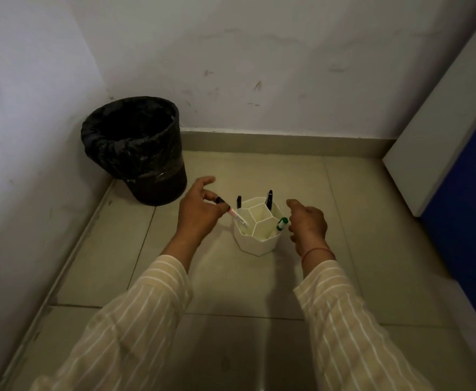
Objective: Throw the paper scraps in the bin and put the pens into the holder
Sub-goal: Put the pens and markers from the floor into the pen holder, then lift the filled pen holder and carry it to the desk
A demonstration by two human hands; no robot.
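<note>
Holder [255, 244], white with honeycomb compartments, stands on tiled floor [372, 221] between both hands. Left hand [200, 210] pinches a white marker [232, 212] by its black cap, tilted, lower end inside the left compartment. Right hand [307, 221] hovers just beside the rim, fingers loosely spread, holding nothing. Green-capped marker [281, 224] leans in the right compartment; two black pens [269, 199] upright at back. Bin [135, 150], black-lined, in the corner

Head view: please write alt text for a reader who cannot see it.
A person's left hand lowers a marker into a white divided pen holder on a tiled floor, while the open right hand hovers beside it. Three other pens already stand in the holder, and a black-lined bin sits in the corner.
</note>
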